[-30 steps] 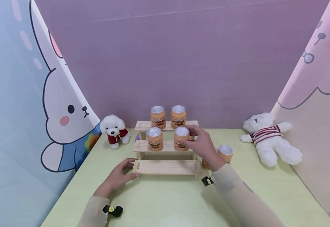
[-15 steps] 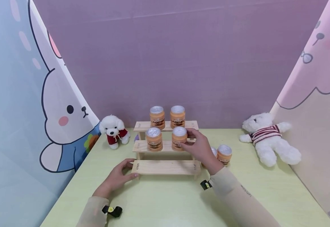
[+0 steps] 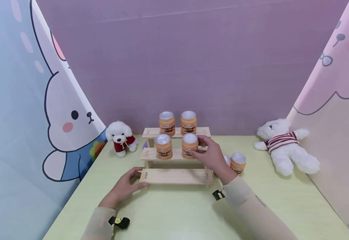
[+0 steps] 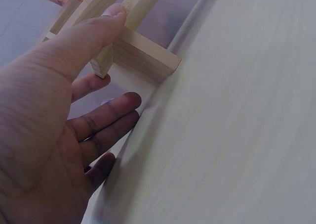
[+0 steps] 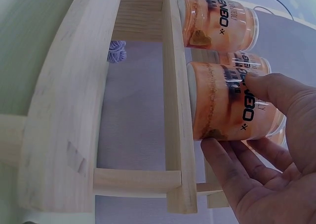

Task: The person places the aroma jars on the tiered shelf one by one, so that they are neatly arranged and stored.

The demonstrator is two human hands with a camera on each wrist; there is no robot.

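A three-step wooden rack (image 3: 176, 176) stands on the table. My right hand (image 3: 214, 156) grips an orange can with a silver top (image 3: 190, 146), thumb on one side and fingers on the other, at the right of the middle step. In the right wrist view this can (image 5: 217, 100) has its base against the step board. Left of it stands a second can (image 3: 164, 146); two more cans (image 3: 167, 123) are on the top step. My left hand (image 3: 124, 186) holds the left end of the bottom step, thumb and index finger (image 4: 94, 85) touching the plank, other fingers extended.
Two more cans (image 3: 238, 163) stand on the table right of the rack, one partly behind my right wrist. A white plush dog (image 3: 121, 138) sits at the back left; a white plush bear (image 3: 285, 146) lies at the right. A purple wall rises behind.
The can in my right hand has shifted slightly left along the middle step, and my right hand moved with it. The left hand and rack have stayed in place.
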